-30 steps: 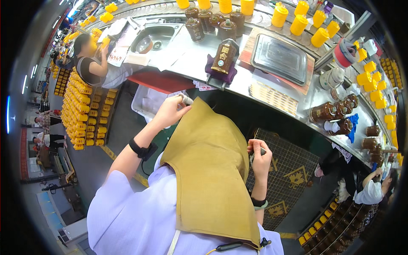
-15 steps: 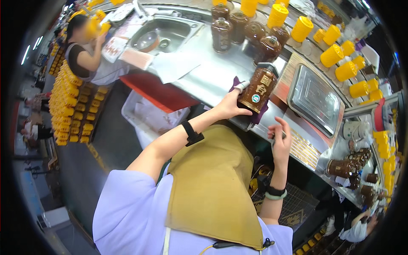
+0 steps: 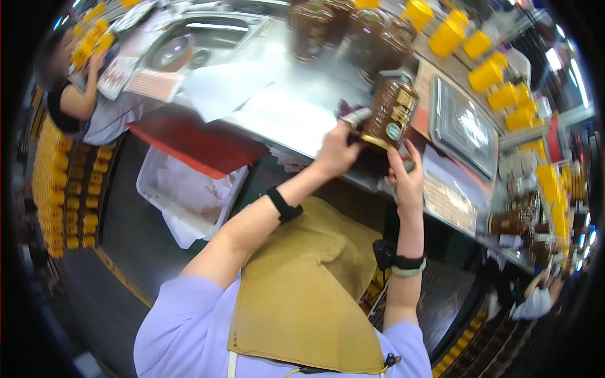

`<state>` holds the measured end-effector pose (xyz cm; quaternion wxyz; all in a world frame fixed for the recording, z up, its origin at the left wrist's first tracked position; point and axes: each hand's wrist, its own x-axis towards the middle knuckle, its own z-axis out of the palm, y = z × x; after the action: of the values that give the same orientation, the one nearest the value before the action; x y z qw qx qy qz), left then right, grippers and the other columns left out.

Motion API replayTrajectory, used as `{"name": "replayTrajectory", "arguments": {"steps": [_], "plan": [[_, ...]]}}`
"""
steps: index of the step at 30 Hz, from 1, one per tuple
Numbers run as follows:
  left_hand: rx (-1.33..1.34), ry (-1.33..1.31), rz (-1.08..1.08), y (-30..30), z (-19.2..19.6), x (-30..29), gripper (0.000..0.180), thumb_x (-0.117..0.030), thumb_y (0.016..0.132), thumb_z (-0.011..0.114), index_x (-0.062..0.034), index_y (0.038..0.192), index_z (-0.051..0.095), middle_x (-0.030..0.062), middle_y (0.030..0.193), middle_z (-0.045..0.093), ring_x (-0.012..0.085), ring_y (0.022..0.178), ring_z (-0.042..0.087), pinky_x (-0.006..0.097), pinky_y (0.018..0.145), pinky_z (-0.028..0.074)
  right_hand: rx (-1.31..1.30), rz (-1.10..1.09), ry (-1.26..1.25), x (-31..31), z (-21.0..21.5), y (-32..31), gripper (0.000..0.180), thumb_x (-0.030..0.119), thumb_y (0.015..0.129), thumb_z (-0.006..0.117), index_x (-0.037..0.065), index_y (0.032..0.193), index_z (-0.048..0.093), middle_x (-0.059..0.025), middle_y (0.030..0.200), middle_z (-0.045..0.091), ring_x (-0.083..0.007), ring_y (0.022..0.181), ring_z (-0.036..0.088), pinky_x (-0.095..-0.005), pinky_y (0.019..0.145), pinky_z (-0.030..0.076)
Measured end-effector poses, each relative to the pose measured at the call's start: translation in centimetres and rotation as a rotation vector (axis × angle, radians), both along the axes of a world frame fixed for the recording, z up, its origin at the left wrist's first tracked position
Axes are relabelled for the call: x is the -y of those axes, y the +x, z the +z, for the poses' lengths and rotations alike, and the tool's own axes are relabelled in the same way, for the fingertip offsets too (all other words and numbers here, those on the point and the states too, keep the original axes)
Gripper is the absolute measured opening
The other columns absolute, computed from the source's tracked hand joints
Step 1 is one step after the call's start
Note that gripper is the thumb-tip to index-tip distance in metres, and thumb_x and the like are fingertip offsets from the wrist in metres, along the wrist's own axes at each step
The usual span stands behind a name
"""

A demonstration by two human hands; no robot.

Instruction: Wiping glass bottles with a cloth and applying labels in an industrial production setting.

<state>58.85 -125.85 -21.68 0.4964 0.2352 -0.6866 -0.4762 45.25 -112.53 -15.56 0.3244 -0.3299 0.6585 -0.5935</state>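
A brown textured glass bottle (image 3: pixel 392 113) with gold characters and a round green-and-white sticker leans tilted over the counter's front edge, its base toward me. My left hand (image 3: pixel 339 150) grips it from the left, fingers partly hidden behind it; a pale wrap shows on one finger. A bit of purple cloth (image 3: pixel 348 108) sticks out beside those fingertips. My right hand (image 3: pixel 406 178) is at the lower right of the base, fingertips by the glass. Its fingers curl round something small and greyish that I cannot make out.
More brown bottles (image 3: pixel 309 28) stand at the back of the metal counter, yellow caps (image 3: pixel 447 33) beyond them. A clear-lidded tray (image 3: pixel 463 126) lies right. A sink (image 3: pixel 208 41) and white paper (image 3: pixel 220 88) are left, above a white bin (image 3: pixel 189 189). A co-worker (image 3: pixel 79 101) sits far left.
My right hand has moved up to the bottle's base. The bottle has turned a little more upright in view, and the whole view has shifted and blurred.
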Motion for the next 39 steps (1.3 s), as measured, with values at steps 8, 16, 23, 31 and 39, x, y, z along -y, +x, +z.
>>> {"name": "replayTrajectory", "arguments": {"steps": [8, 16, 23, 31, 39], "plan": [[0.017, 0.132, -0.108, -0.5, -0.1, -0.8, 0.057, 0.002, 0.088, 0.061, -0.0068, 0.144, 0.054, 0.0215, 0.144, 0.054, 0.0383, 0.138, 0.049, 0.043, 0.114, 0.041, 0.072, 0.172, 0.133, 2.6, -2.6, -4.1, 0.057, 0.024, 0.099, 0.072, 0.005, 0.148, 0.05, -0.0017, 0.093, 0.073, -0.0016, 0.054, 0.046, -0.0165, 0.049, 0.031], [-0.024, -0.026, -0.033, -0.1, 0.9, -1.2, 0.06, 0.008, 0.077, 0.062, -0.0004, 0.137, 0.056, 0.0204, 0.123, 0.062, 0.0394, 0.117, 0.06, 0.041, 0.097, 0.051, 0.013, 0.394, 0.215, 9.8, -4.2, 4.6, 0.054, 0.025, 0.099, 0.073, 0.006, 0.145, 0.052, -0.0008, 0.091, 0.072, -0.0016, 0.054, 0.046, -0.0167, 0.049, 0.031], [0.011, -0.02, 0.0, 0.9, 2.1, -1.7, 0.055, -0.016, 0.085, 0.076, -0.0079, 0.137, 0.063, 0.0184, 0.128, 0.069, 0.034, 0.12, 0.065, 0.043, 0.102, 0.05, 0.036, 0.49, 0.217, 9.7, -2.2, 12.7, 0.052, 0.025, 0.099, 0.073, 0.006, 0.143, 0.053, -0.0001, 0.09, 0.07, -0.0016, 0.054, 0.046, -0.0168, 0.048, 0.031], [0.027, 0.105, -0.029, 0.0, 1.2, -1.6, 0.055, -0.02, 0.084, 0.081, -0.0092, 0.134, 0.064, 0.0173, 0.124, 0.07, 0.0336, 0.119, 0.066, 0.043, 0.102, 0.05, 0.014, 0.529, 0.221, 9.9, -1.9, 16.8, 0.049, 0.025, 0.099, 0.073, 0.006, 0.14, 0.055, 0.0008, 0.088, 0.069, -0.0015, 0.054, 0.046, -0.017, 0.048, 0.031], [0.038, 0.039, 0.031, 0.2, 1.2, -1.5, 0.055, -0.023, 0.083, 0.083, -0.0109, 0.134, 0.065, 0.0172, 0.124, 0.07, 0.0358, 0.117, 0.065, 0.045, 0.101, 0.051, 0.0, 0.565, 0.23, 10.4, -1.2, 18.8, 0.046, 0.026, 0.099, 0.073, 0.007, 0.137, 0.056, 0.0016, 0.086, 0.067, -0.0015, 0.054, 0.046, -0.0171, 0.047, 0.03]]}}
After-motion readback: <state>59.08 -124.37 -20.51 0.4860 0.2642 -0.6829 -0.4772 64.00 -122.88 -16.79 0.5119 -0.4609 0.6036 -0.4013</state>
